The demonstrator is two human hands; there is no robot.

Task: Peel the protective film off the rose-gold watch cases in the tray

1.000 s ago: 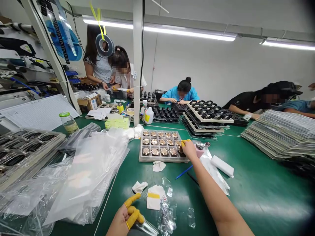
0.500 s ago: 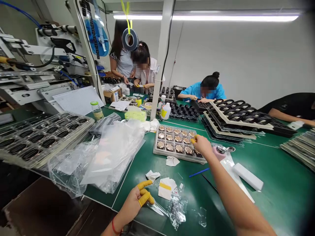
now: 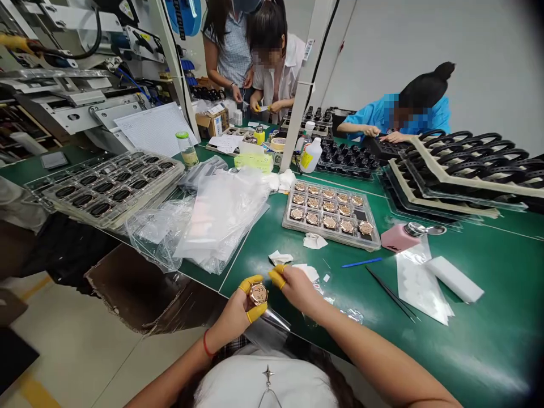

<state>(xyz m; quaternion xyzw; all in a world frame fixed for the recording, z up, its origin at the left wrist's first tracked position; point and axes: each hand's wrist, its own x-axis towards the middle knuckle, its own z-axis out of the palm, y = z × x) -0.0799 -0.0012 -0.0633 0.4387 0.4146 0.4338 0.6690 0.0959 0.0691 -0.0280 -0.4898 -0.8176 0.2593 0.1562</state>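
My left hand (image 3: 238, 309), in yellow finger cots, grips a round gold-coloured watch case (image 3: 259, 293) by its rim, its marked back towards me. Just to the right, apart from the case, my right hand (image 3: 293, 284) is closed in a pinch; whether anything is in its fingertips I cannot make out. Silver scissors (image 3: 277, 321) show partly beneath my left hand. Beyond my hands, a clear tray (image 3: 335, 233) holds rows of similar watch cases, with one dark bare slot at its right. Crumpled white wipes (image 3: 315, 241) lie near it.
Right of the tray are a pink pump bottle (image 3: 399, 237), a blue stick (image 3: 361, 263), black tweezers (image 3: 393, 294) and a white block (image 3: 454, 279). Plastic bags (image 3: 225, 215) and stacked trays (image 3: 114, 187) lie left. Co-workers (image 3: 408, 107) sit and stand across the table.
My right hand has come back from the tray to beside my left hand. A watch case has left the tray and is now in my left hand. The view has tilted down.
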